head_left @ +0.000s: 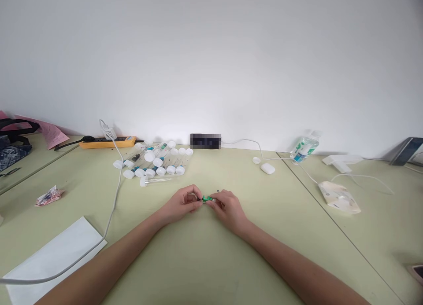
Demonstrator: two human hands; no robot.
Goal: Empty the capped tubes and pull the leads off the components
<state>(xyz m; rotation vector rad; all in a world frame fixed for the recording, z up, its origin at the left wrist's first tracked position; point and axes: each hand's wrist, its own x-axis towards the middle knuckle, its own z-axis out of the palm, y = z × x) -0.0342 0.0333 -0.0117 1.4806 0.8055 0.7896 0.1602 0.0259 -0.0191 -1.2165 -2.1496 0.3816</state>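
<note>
A small green part point(207, 199) is held between my two hands, just above the middle of the table point(205, 248). My left hand point(183, 202) pinches a small dark piece at the left end of the green part. On the other side, my right hand point(228, 207) has thumb and fingertips closed on the green part's right end. Fingertips cover much of both ends. A tiny dark bit point(217, 190) lies on the table just beyond my right hand.
Several clear tubes with white caps point(150, 156) lie at the back left, before a yellow power strip point(107, 142). A white cable point(115, 195) crosses the left side over a white sheet point(56, 256). A white case point(267, 168) and a bottle point(304, 147) are at the back right.
</note>
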